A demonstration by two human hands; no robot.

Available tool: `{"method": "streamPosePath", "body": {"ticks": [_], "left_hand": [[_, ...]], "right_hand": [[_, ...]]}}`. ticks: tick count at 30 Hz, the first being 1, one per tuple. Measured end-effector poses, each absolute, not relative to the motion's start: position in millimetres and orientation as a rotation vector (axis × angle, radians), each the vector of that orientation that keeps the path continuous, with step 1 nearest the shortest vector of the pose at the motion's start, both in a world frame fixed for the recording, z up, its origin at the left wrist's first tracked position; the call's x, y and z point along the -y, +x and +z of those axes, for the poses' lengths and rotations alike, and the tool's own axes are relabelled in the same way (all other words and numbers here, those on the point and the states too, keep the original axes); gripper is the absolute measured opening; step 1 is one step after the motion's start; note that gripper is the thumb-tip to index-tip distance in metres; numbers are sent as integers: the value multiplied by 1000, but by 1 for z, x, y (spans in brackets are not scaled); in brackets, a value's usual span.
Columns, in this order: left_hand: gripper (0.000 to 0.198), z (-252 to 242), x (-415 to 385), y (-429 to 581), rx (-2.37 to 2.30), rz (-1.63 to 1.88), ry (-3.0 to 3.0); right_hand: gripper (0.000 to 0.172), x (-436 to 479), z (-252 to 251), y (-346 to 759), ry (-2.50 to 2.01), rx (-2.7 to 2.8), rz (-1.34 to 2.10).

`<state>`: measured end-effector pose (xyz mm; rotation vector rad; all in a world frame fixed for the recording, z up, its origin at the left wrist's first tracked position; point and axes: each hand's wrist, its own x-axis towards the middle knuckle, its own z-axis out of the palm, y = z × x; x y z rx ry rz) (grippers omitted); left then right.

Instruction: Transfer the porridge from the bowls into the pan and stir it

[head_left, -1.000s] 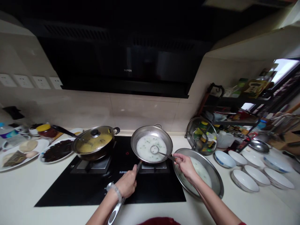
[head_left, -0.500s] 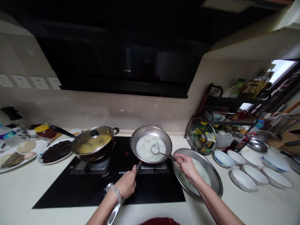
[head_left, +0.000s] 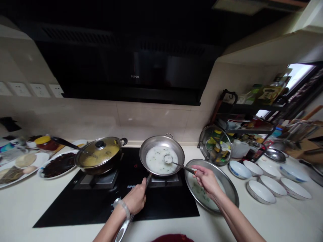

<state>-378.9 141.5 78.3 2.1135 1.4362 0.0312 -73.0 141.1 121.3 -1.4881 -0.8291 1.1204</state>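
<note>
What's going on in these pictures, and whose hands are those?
There's no robot! A person wears a camera on their head, looking forward and down, so you see their own bare hands. The left hand grips the long handle of a pan on the stove. The right hand holds a ladle, its round end at the white soup. On the right are a wide metal basin with more pale soup, and bowls. On the left are a lidded pan and plates of food.

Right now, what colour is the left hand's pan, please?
The pan is silver-grey, best seen in the head view.
</note>
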Motion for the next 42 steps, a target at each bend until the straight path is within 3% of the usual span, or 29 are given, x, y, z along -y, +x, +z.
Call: {"method": "streamPosePath", "body": {"ticks": [10,16,22,27,29,32,36,42], "left_hand": [[76,81,-141,-378,-1426,5,2118],[76,87,-139,-376,-1449,-15,2105],[73,86,-139,-377,-1435,-36,2144],[74,85,-140,-377,-1425,-27,2145],[74,85,-140,-376,-1433,-41,2145],[72,86,-140,-376,-1449,-58,2154],[71,85,-140,-377,-1433,-57,2172],[72,78,-141,-378,-1432,-25,2172]], "right_hand": [[52,-99,138,-19,-1499,690,1017],[50,-75,113,27,-1691,675,839],[33,-53,58,63,-1997,1358,262],[55,-38,39,62,-2049,1870,-160],[50,-41,47,58,-2006,1836,-219],[38,-55,70,46,-1946,1580,-131],[45,-77,102,19,-1905,1236,215],[44,-114,113,-35,-1735,1382,404]]}}
